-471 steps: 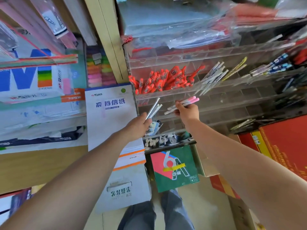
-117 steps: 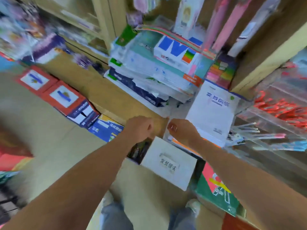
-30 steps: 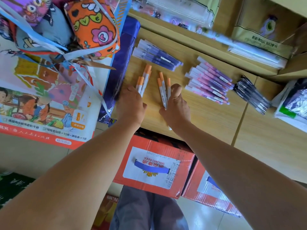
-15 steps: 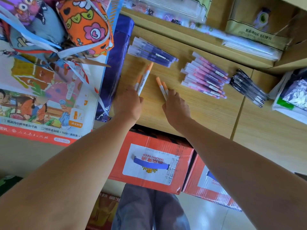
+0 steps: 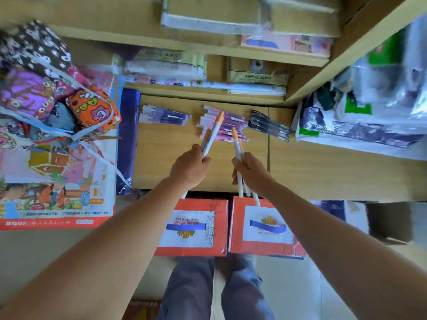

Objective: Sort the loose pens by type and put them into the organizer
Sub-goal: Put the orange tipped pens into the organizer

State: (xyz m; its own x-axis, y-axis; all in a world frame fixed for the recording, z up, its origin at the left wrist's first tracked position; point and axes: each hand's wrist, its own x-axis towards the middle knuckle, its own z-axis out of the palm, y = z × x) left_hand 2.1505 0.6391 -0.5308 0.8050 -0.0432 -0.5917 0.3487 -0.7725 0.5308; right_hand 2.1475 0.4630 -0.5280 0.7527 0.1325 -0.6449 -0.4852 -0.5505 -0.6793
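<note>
while both forearms reach out over the near edge of the wooden counter (image 5: 323, 172), each hand has its fingers curled round a small bunch of white pens with orange caps. the left hand (image 5: 190, 168) grips its orange-capped pens (image 5: 213, 132) by the lower barrels, so the caps fan up towards the far right, and the longest tip crosses in front of the pink pens (image 5: 233, 121) lying on the counter. the right hand (image 5: 250, 172) holds a second orange-capped bunch (image 5: 237, 144) nearer the middle of the barrels — caps pointing far, white ends sticking out below the fist and past the counter's near edge. how many pens sit in either bunch i cannot tell. both bunches look lifted off the wood, and the two hands are close together but not touching. on the far part of the counter lie three sorted heaps, each apart from the next: purple pens (image 5: 164, 115) on the left, the pink pens in the middle, black pens (image 5: 269, 128) on the right. a dark blue wrapped pack (image 5: 128, 139) lies along the counter's left edge, and further left an orange patterned pouch (image 5: 93, 109) rests among other printed pouches. bagged goods (image 5: 360, 116) are piled at the right. under the counter's near edge stand two red boxes (image 5: 194, 227) side by side — white labels facing up — with grey trousers (image 5: 187, 289) below them.
</note>
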